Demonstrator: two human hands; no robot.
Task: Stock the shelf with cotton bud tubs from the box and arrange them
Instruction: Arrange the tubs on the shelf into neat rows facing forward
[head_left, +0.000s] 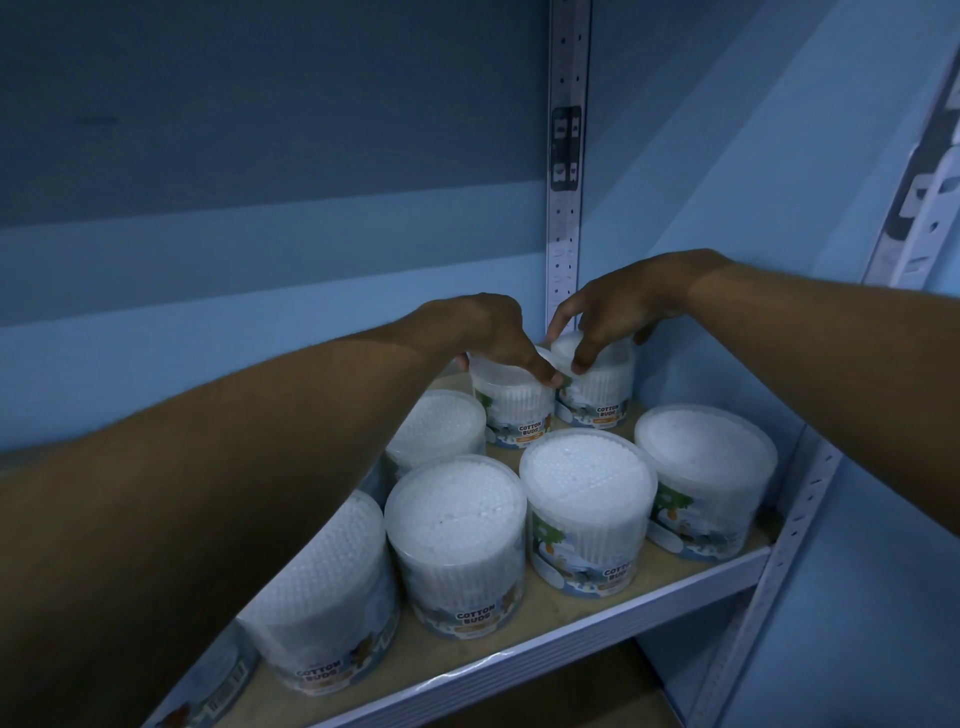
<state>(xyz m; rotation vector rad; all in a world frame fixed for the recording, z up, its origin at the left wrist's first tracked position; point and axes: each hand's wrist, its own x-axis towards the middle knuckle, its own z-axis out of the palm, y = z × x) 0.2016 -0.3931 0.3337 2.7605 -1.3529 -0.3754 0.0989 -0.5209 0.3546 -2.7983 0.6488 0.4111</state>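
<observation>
At the back of the shelf (613, 605), two cotton bud tubs stand touching: the left hand (488, 332) grips the left back tub (511, 402) by its lid, the right hand (618, 306) the right back tub (597, 387). Front-row tubs (587, 506) crowd in from six o'clock, a slotted upright (565, 197) rises at twelve, and bare board shows at nine o'clock.

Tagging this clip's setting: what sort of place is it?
Probably a shop or stockroom: a slotted metal upright, a bare board shelf, and many identical labelled cotton bud tubs in rows.

Left hand (493, 332): arm stretched forward, fingers curled down, gripping.
Right hand (613, 312): arm stretched forward, fingers arched down, gripping.
</observation>
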